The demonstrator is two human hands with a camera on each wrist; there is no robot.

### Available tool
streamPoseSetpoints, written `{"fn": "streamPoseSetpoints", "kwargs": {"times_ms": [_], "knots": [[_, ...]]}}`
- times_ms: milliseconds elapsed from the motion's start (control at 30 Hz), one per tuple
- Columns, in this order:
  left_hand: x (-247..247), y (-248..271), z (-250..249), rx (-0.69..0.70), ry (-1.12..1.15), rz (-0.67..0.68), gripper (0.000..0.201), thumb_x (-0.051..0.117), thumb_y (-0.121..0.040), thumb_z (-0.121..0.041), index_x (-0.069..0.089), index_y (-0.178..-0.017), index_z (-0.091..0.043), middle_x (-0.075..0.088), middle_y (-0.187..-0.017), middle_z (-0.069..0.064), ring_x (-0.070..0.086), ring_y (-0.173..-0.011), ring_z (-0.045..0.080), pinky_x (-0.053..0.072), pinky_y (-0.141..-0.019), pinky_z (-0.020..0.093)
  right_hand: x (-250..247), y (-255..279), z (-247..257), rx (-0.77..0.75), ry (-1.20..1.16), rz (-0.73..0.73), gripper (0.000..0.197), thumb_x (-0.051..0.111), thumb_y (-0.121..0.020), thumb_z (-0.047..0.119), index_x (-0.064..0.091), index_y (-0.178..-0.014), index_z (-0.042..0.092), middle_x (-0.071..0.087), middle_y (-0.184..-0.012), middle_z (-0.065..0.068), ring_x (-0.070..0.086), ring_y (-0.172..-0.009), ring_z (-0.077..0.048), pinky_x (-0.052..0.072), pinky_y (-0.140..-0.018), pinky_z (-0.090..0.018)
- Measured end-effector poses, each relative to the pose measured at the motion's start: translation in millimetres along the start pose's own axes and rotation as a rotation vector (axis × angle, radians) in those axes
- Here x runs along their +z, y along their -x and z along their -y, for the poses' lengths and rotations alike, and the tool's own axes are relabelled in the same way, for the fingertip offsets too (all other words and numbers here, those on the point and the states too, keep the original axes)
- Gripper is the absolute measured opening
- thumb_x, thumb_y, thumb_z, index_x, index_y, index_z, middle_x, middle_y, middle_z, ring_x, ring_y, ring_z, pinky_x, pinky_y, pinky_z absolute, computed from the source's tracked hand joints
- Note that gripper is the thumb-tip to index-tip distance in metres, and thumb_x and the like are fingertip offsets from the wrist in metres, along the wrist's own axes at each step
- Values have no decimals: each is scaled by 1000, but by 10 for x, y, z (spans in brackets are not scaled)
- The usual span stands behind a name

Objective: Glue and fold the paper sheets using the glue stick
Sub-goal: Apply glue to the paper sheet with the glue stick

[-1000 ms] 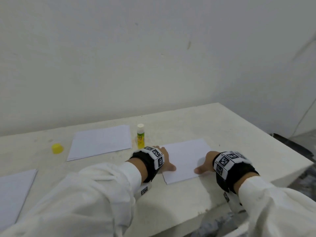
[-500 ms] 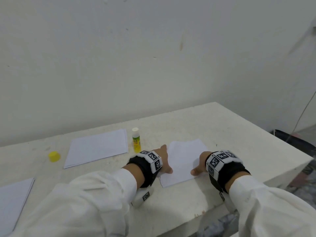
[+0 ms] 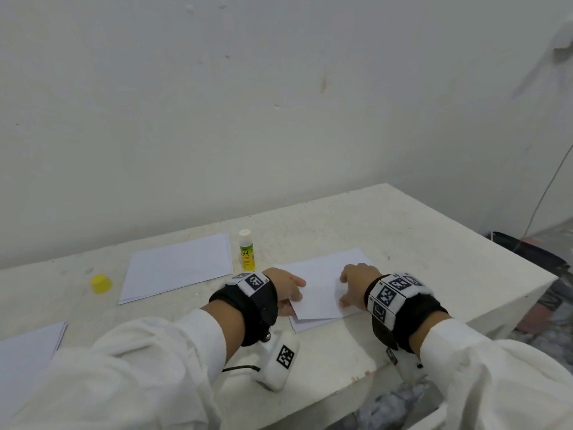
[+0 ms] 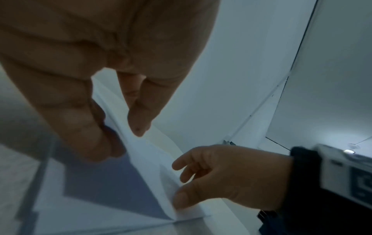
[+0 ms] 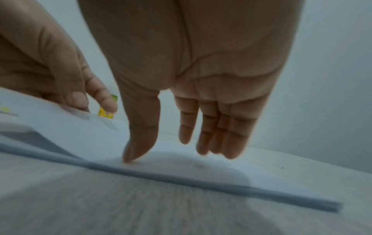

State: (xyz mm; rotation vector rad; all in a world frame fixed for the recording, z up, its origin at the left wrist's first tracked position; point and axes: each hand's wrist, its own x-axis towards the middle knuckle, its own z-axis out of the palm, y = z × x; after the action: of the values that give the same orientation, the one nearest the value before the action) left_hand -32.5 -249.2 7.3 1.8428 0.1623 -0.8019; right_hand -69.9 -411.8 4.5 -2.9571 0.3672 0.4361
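A white paper sheet (image 3: 322,283) lies on a thin stack near the table's front right edge, its near part lifted off the sheet below. My left hand (image 3: 294,297) pinches the lifted near left corner between thumb and forefinger (image 4: 138,122). My right hand (image 3: 342,290) is at the sheet's right edge with its fingers (image 5: 221,135) straight and only its thumb tip (image 5: 132,152) touching the paper. The glue stick (image 3: 247,249) stands upright and uncapped just beyond my left hand. Its yellow cap (image 3: 101,283) lies far to the left.
A second stack of white sheets (image 3: 178,268) lies left of the glue stick, and another (image 3: 28,346) sits at the near left corner. The white table (image 3: 434,243) ends close on the right and front. A wall stands right behind it.
Both hands moved inward onto the sheet. Its near edge, flat before, is now lifted off the stack, with my left hand pinching its corner.
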Motion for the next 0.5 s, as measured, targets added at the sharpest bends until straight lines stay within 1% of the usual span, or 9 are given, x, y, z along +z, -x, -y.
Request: {"fn": "streamPoseSetpoints", "kwargs": {"times_ms": [67,167,233,267,300,333,400,433,500], "knots": [[-12,-7,19,-22,71,7,26,49,-91,14,64,-104,-2,60,-89,14,61,-111,34,54,-87,42,-31,114,41,-103,-168,-20,33,61,-89,20,58,-121,13,57,-115,0,55,-112,-18,41,-87,-22],[-36,-27,45,-14,128,11,30,50,-89,17,58,-116,7,59,-81,15,61,-110,37,55,-78,42,-73,363,132,-248,-387,79,24,59,-87,10,71,-107,15,65,-93,8,56,-84,-5,44,-78,-17],[-48,-52,55,-17,184,17,30,49,-88,19,57,-116,11,60,-84,18,61,-107,39,56,-66,39,-69,517,199,-333,-349,180,32,58,-87,10,70,-115,21,66,-99,9,53,-78,2,43,-80,-14],[-52,-63,57,-22,220,16,29,48,-87,20,56,-115,13,61,-88,19,61,-106,39,56,-65,39,-49,583,230,-366,-277,235,38,57,-89,11,64,-124,25,61,-102,11,50,-76,6,40,-80,-14],[-53,-66,56,-27,250,18,27,47,-87,21,57,-111,13,61,-94,20,60,-107,40,56,-70,40,-19,628,257,-388,-181,281,46,55,-90,13,55,-133,28,56,-106,11,48,-78,7,38,-83,-16],[-51,-66,56,-34,272,22,22,46,-88,21,58,-105,14,59,-100,21,59,-110,40,55,-78,44,20,665,275,-402,-73,306,52,53,-91,14,44,-141,26,53,-115,9,52,-89,2,37,-89,-20],[-52,-53,61,-44,295,27,17,45,-88,21,57,-93,12,57,-105,22,56,-114,42,50,-91,49,130,681,302,-394,148,277,63,54,-90,18,29,-147,13,43,-140,-4,47,-120,-19,37,-102,-30],[-58,-54,64,-39,279,18,18,46,-88,21,59,-97,12,57,-105,21,56,-114,41,49,-92,48,184,659,297,-359,215,248,67,55,-89,19,23,-147,8,36,-145,-10,40,-128,-26,35,-105,-34],[-69,-109,92,-19,238,7,28,49,-87,20,59,-113,12,58,-104,19,57,-115,38,50,-92,45,244,583,223,-225,257,209,71,54,-90,19,17,-149,5,25,-151,-15,28,-138,-28,27,-112,-36]]}}
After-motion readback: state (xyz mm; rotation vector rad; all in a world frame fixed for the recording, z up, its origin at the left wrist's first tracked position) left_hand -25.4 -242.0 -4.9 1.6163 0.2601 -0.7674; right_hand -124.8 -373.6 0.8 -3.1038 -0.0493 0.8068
